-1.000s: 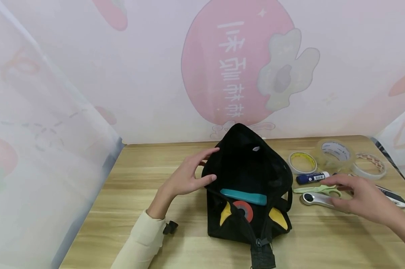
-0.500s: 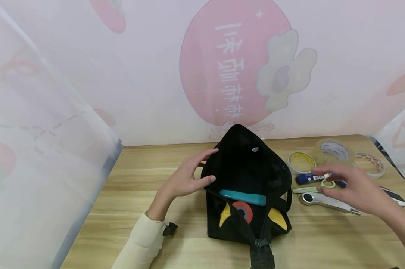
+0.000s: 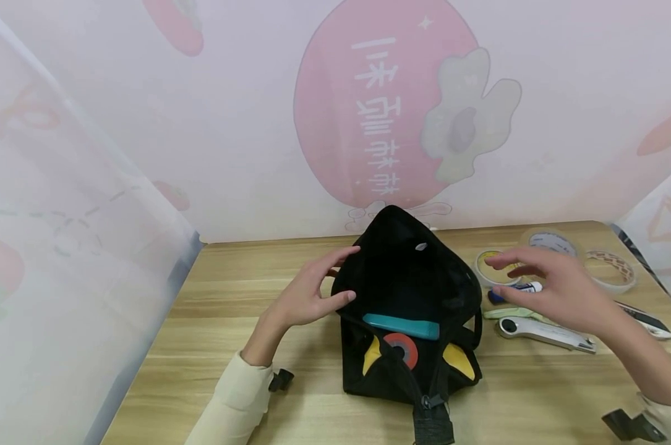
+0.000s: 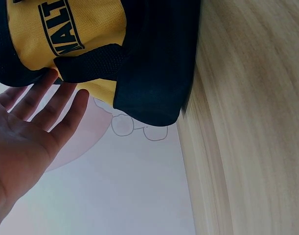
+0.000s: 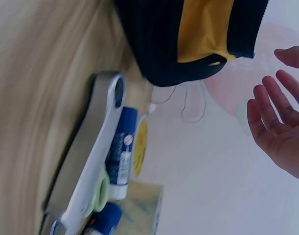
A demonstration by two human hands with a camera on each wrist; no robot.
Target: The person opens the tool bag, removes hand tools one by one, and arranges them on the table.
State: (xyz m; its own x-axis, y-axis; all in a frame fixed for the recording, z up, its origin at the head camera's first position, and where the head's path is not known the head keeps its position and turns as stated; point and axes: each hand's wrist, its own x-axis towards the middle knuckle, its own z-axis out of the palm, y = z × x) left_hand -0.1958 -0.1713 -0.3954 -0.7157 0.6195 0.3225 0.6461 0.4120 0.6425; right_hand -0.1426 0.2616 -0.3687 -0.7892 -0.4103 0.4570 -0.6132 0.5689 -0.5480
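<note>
A black and yellow tool bag (image 3: 360, 383) stands with its mouth open. Inside lie a teal case-like object (image 3: 402, 326) and a red ring with a grey centre (image 3: 411, 349). My left hand (image 3: 310, 293) touches the bag's left rim with fingers extended; in the left wrist view its fingertips meet the yellow outer side near a black strap (image 4: 93, 63). My right hand (image 3: 560, 287) hovers right of the bag, fingers spread and holding nothing. Beneath and beside it are a blue glue stick (image 3: 530, 287), light green scissors (image 3: 510, 313) and a silver utility knife (image 3: 547, 335).
Behind the right hand lie a tape roll with a yellow core (image 3: 482, 272), a wide clear tape roll (image 3: 552, 240) and another tape roll (image 3: 621, 272). A black and white tool (image 3: 644, 320) lies at right. A printed cloth (image 3: 246, 123) hangs behind the wooden table (image 3: 246, 266).
My right hand has moved left and away from me, from over the utility knife to over the glue stick and tape, still holding nothing. The left hand stays at the bag's rim.
</note>
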